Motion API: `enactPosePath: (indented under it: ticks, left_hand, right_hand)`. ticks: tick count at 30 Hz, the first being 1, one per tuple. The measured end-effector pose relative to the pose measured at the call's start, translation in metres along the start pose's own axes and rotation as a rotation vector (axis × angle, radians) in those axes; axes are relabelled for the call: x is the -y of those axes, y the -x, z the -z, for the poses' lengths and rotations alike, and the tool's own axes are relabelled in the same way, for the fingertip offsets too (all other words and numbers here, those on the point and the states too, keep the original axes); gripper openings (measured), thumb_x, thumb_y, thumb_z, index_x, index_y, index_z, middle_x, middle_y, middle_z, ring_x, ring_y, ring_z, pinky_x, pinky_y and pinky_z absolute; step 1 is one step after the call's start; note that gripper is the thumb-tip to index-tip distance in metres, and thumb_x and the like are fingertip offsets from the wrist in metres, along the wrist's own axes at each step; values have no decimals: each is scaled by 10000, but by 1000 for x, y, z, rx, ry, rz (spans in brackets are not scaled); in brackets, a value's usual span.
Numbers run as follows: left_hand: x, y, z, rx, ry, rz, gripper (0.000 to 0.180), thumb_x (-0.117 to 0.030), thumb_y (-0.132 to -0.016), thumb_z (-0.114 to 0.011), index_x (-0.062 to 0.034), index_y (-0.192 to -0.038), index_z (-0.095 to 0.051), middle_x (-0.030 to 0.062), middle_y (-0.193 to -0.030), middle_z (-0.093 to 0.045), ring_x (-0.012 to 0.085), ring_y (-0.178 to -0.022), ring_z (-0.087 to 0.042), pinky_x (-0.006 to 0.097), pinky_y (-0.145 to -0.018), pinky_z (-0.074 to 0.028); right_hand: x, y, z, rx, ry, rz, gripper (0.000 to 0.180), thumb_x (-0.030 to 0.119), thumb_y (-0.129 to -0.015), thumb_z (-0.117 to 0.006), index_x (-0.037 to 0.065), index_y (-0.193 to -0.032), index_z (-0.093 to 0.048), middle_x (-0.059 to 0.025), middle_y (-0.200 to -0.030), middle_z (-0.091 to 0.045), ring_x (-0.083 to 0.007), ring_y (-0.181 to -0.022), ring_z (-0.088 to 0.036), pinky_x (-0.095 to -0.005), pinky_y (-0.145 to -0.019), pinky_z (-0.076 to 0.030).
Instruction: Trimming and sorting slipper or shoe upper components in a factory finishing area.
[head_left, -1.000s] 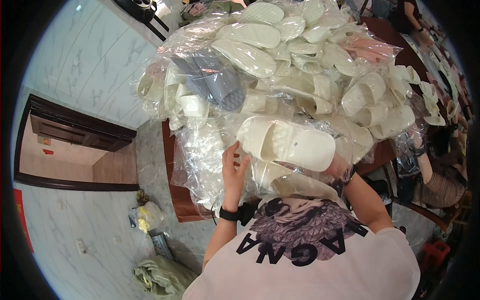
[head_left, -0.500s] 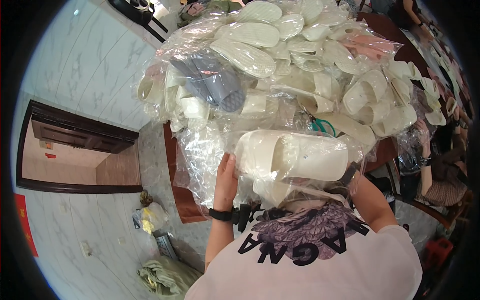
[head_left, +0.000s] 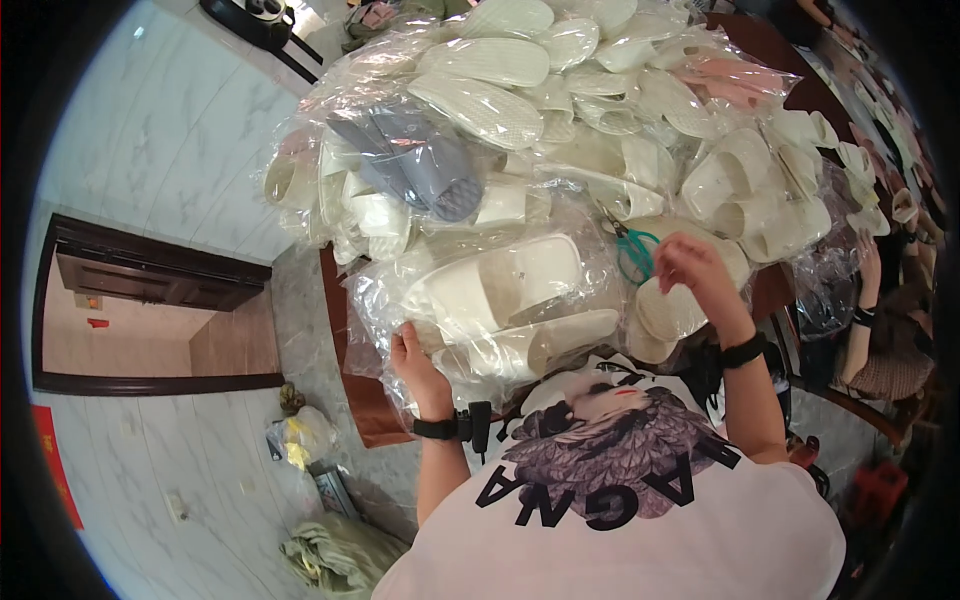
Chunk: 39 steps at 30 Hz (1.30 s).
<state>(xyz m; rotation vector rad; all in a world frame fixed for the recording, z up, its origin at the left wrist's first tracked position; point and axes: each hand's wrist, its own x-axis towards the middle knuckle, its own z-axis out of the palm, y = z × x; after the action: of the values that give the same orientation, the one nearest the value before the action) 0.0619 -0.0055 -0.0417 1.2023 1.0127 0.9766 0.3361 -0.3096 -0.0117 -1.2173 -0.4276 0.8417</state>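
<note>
Two cream-white slippers (head_left: 530, 280) lie inside a clear plastic bag (head_left: 372, 318) on the near side of the pile. My left hand (head_left: 418, 372) grips the left end of this bag, its fingers partly hidden by plastic. To the right, my right hand (head_left: 697, 278) hovers with loosely bent fingers and nothing visible in them. Just left of its fingertips are green-handled scissors (head_left: 635, 253). Below that hand are loose cream slippers (head_left: 672, 312), soles showing; whether it touches them I cannot tell.
A heap of bagged slippers (head_left: 480, 60), mostly cream, covers the brown table (head_left: 345, 345). Grey slippers (head_left: 410, 165) lie at its left, pink ones (head_left: 735, 82) at far right. Another person's hand (head_left: 868, 265) is at the right. Bags (head_left: 305, 440) stand on the floor at left.
The bagged slippers have shifted left and tilted, and lie lower on the pile. My right hand has come away from the bag's right end and risen beside the scissors.
</note>
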Motion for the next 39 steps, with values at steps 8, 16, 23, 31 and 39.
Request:
enactPosePath:
  ticks: [8,16,23,31,39]
  left_hand:
    - [11,-6,-2,11,60,45,199,-209,-997,-525,-27,-937,-578,4,-865,-599,81,-753,-525,252,-686,-441]
    - [11,0,-4,-13,25,38,189,-206,-996,-529,-40,-919,-578,-8,-849,-583,73,-732,-507,244,-662,-425]
    - [20,-2,1,7,42,38,215,-214,-1001,-519,-61,-857,-564,-32,-796,-547,52,-699,-465,226,-621,-397]
    - [9,-2,3,-118,92,29,234,-252,-1007,-500,-59,-927,-604,-27,-810,-575,67,-696,-505,222,-587,-412]
    - [-10,-17,21,-109,-40,-115,219,-175,-1007,-466,-34,-1146,-560,68,-986,-677,72,-684,-551,204,-503,-454]
  right_hand:
    - [-49,10,-47,129,1017,43,204,174,-821,-652,76,-993,-604,-110,-855,-638,-252,-760,-619,-364,-707,-489]
    - [-49,-13,-67,-30,800,259,262,191,-842,-666,49,-1039,-567,-123,-933,-639,-240,-834,-617,-343,-738,-476]
    - [-56,-38,-77,25,208,-99,356,247,-901,-641,33,-1176,-570,-28,-970,-629,-103,-875,-566,-248,-778,-444]
    - [-68,-49,-54,-87,58,-62,359,234,-888,-658,3,-1160,-617,-28,-1000,-650,-104,-876,-588,-244,-782,-454]
    - [-54,-26,28,-604,-7,82,355,258,-915,-639,-25,-1129,-627,-46,-1012,-665,-105,-874,-604,-246,-788,-463]
